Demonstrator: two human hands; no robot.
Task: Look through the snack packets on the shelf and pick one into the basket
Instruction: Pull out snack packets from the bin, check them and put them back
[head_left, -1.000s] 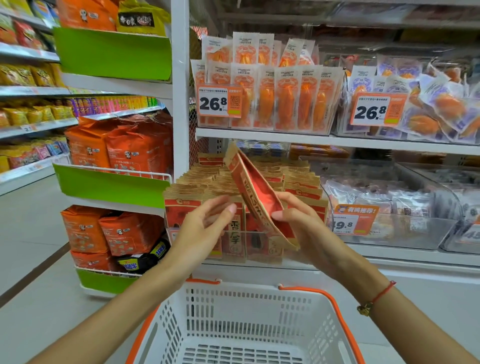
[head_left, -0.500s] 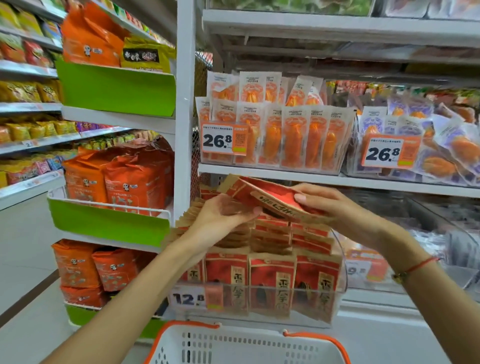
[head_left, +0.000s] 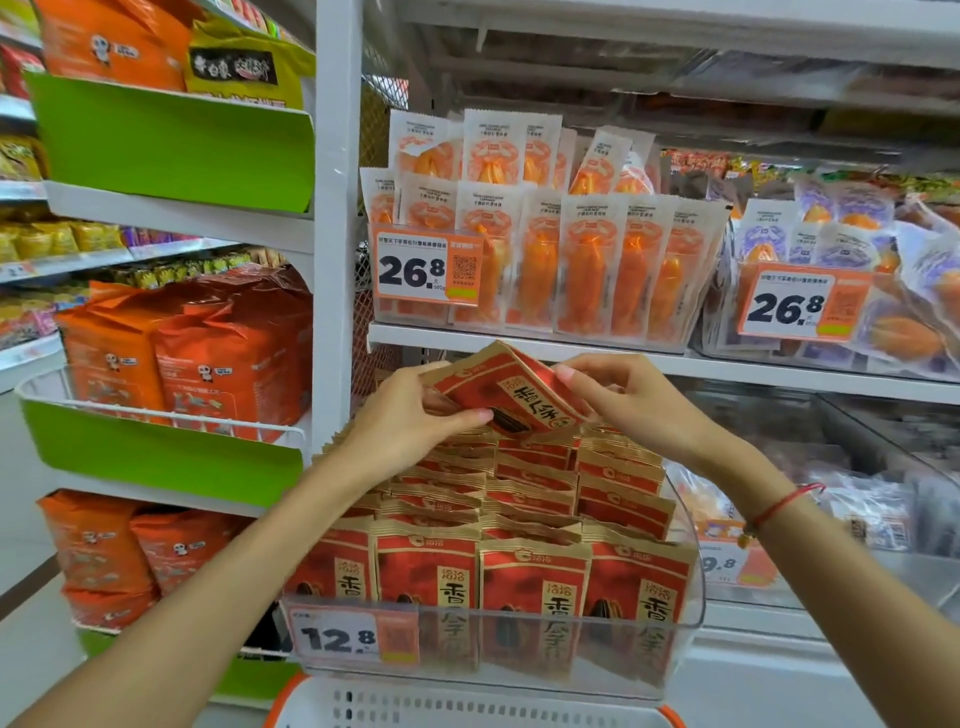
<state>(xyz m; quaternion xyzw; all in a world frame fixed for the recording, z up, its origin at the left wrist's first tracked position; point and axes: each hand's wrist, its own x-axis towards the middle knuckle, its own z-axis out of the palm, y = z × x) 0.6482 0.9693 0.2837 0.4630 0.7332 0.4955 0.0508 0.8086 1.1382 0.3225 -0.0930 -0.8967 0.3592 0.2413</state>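
on the far left, orange bags (head_left: 176, 364) fill the side shelves. the left hand (head_left: 410, 421) grips the near edge of a red and brown snack packet (head_left: 511, 397), thumb on top and fingers curled beneath. a second ago the same packet stood tilted on edge lower down, above the basket; now it lies almost flat, print upward, raised over the back rows of matching packets in the clear bin (head_left: 691, 597). the right hand (head_left: 631, 397) pinches its far corner with bent fingers. that suggests the packet is being read or returned to the shelf rather than chosen, so the pick seems undecided. only the basket's (head_left: 467, 706) white rim shows at the bottom, nothing visible inside.
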